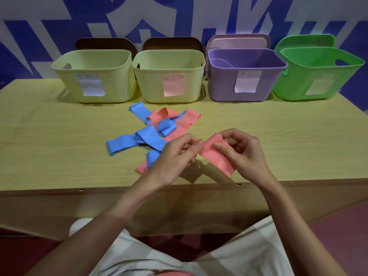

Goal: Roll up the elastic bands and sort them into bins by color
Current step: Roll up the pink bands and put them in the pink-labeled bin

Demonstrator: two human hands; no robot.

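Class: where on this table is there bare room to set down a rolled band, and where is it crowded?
Free: the table left of the band pile, below the left yellow bin; and the right side, below the purple bin and green bin. Crowded: the middle, with the pile and both hands, left hand and right hand, holding a pink band.

wooden table (pixel 59 140), blue-white patterned wall (pixel 39 32)

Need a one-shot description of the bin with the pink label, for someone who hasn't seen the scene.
Four bins stand in a row along the table's far edge. Counting from the left, it is the second bin, pale yellow like the first bin. Only its front label is pink; the first's is white.
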